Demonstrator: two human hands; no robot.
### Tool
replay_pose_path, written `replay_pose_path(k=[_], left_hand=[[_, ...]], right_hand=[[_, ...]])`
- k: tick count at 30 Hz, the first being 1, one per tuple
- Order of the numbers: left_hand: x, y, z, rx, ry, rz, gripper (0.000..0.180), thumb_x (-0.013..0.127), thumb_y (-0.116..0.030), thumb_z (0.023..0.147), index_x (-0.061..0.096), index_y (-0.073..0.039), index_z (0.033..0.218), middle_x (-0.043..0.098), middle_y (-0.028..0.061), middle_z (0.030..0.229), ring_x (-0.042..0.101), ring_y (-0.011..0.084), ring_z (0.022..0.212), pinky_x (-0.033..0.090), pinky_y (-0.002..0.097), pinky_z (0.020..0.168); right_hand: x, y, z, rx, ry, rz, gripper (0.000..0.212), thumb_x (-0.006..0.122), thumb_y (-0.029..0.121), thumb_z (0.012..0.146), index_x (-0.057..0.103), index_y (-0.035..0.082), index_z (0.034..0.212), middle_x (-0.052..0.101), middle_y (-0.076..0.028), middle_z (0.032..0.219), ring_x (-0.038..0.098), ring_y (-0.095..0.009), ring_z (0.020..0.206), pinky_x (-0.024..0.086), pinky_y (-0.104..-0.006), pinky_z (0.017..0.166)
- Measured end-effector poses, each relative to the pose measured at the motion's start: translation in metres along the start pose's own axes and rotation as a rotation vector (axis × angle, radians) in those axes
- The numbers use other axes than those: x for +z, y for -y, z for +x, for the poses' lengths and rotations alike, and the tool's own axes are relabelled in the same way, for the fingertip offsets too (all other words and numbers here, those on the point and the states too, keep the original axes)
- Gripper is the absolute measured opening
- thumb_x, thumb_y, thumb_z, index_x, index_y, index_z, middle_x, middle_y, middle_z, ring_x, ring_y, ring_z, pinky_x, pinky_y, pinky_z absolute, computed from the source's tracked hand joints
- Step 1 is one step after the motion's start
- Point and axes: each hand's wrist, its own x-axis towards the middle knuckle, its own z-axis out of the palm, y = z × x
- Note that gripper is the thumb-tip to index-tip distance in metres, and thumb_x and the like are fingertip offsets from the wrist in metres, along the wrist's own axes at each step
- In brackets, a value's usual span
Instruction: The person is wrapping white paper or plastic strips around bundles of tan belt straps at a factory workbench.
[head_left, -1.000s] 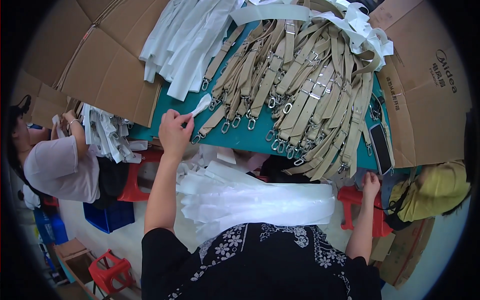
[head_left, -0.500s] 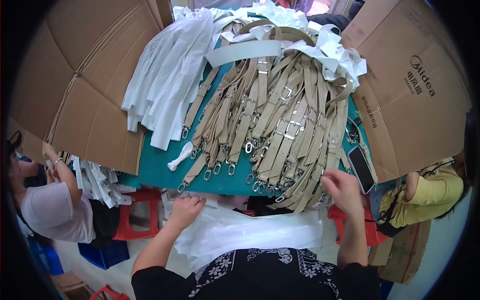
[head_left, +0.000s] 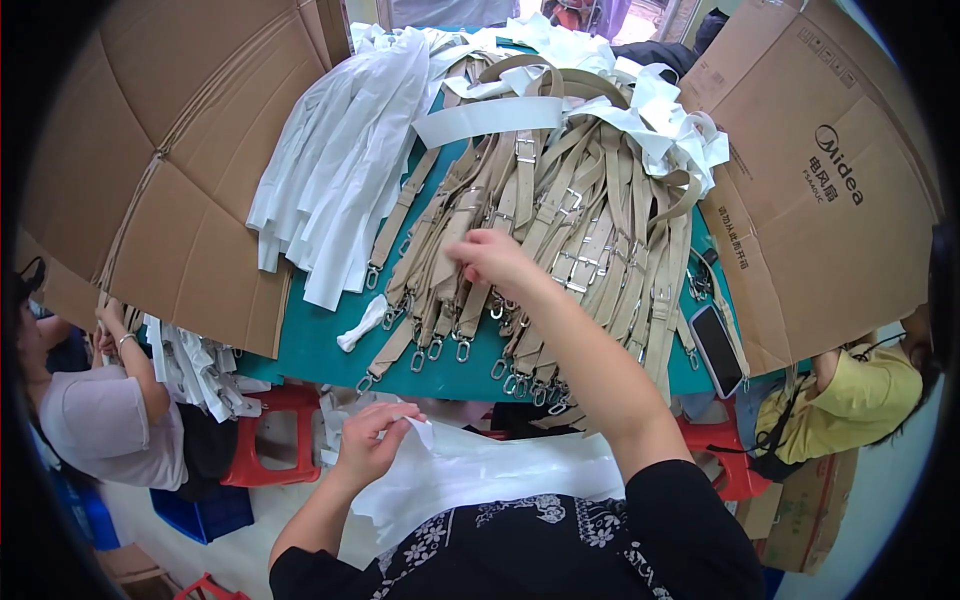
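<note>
A dense pile of beige straps point(head_left: 590, 235) with metal buckles and clasps covers the middle of the green table point(head_left: 310, 350). Over the pile's left part reaches my right hand point(head_left: 492, 258), its fingertips closed at one beige strap point(head_left: 462, 222). Near my lap, my left hand point(head_left: 370, 445) pinches the edge of a thin white sheet point(head_left: 424, 434). More thin white sheets point(head_left: 490, 470) lie spread across my lap, below the table edge. Left of the straps is a stack of long white strips point(head_left: 340, 170). A small twisted white piece point(head_left: 362, 322) rests nearby on the table.
Large cardboard panels stand at the left point(head_left: 200, 200) and right point(head_left: 800, 190). A phone point(head_left: 716, 348) lies at the table's right edge. People sit at both sides, one in a pale top point(head_left: 100, 425), one in yellow point(head_left: 850, 390). Red stools point(head_left: 275, 440) stand below.
My right hand has moved left and forward from the pile's right edge to its left part, onto a strap. My left hand has lifted a corner of the white sheet.
</note>
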Motion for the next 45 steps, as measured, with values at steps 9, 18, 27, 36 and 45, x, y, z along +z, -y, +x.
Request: replay_pose_path(k=[9, 18, 27, 36, 45], left_hand=[[0.027, -0.017, 0.051, -0.131, 0.131, -0.104, 0.01, 0.071, -0.006, 0.066, 0.069, -0.006, 0.076, 0.06, 0.0028, 0.067, 0.052, 0.0104, 0.065, 0.041, 0.0228, 0.058], [0.035, -0.031, 0.067, -0.29, 0.033, -0.113, 0.006, 0.072, -0.006, 0.068, 0.068, -0.003, 0.071, 0.062, 0.0011, 0.066, 0.053, 0.0063, 0.058, 0.041, 0.0194, 0.052], [0.044, -0.027, 0.06, -0.281, -0.238, -0.11, 0.011, 0.069, -0.008, 0.073, 0.065, 0.002, 0.074, 0.061, 0.0004, 0.065, 0.052, 0.0029, 0.056, 0.04, 0.0166, 0.049], [0.047, -0.021, 0.062, -0.29, -0.283, -0.127, 0.012, 0.069, -0.008, 0.074, 0.062, 0.001, 0.07, 0.06, -0.0007, 0.063, 0.049, 0.0022, 0.054, 0.038, 0.0162, 0.048], [0.046, -0.024, 0.057, -0.288, -0.217, -0.12, 0.011, 0.068, -0.008, 0.075, 0.063, 0.001, 0.072, 0.059, 0.0003, 0.064, 0.049, 0.003, 0.055, 0.038, 0.0174, 0.049]], right_hand=[[-0.049, -0.027, -0.103, -0.034, 0.286, 0.694, 0.017, 0.054, 0.013, 0.083, 0.049, 0.005, 0.097, 0.057, -0.004, 0.078, 0.054, -0.008, 0.057, 0.044, -0.0186, 0.047], [-0.023, -0.014, -0.152, -0.214, -0.027, 0.576, 0.02, 0.052, 0.014, 0.087, 0.045, 0.001, 0.102, 0.059, -0.007, 0.085, 0.055, -0.009, 0.058, 0.047, -0.0203, 0.051], [0.008, -0.021, -0.149, -0.468, -0.291, 0.475, 0.019, 0.05, 0.007, 0.087, 0.041, 0.0, 0.102, 0.058, -0.009, 0.088, 0.055, -0.011, 0.061, 0.047, -0.0205, 0.055], [0.014, -0.017, -0.147, -0.467, -0.32, 0.494, 0.016, 0.05, 0.007, 0.087, 0.04, 0.0, 0.097, 0.057, -0.009, 0.084, 0.055, -0.011, 0.06, 0.047, -0.021, 0.055], [0.016, -0.03, -0.133, -0.479, -0.364, 0.469, 0.015, 0.051, 0.006, 0.087, 0.04, 0.001, 0.095, 0.055, -0.007, 0.082, 0.055, -0.01, 0.06, 0.046, -0.0207, 0.055]])
